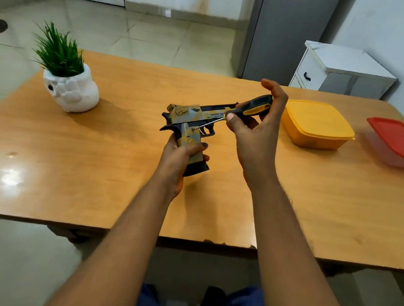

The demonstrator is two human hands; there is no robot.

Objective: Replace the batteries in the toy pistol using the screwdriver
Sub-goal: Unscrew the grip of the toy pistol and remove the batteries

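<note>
Your left hand [182, 154] curled round the toy pistol [191, 122] grip; your right hand [254, 131] pinched the screwdriver [250, 108], thumb and fingers on its handle, tip at a screw just beyond your left fingers. No batteries showed, so unscrewing and swapping remained.

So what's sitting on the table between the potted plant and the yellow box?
In the head view, only the toy pistol, gripped by the left hand, and the screwdriver in the right hand; the table is otherwise bare there.
</note>
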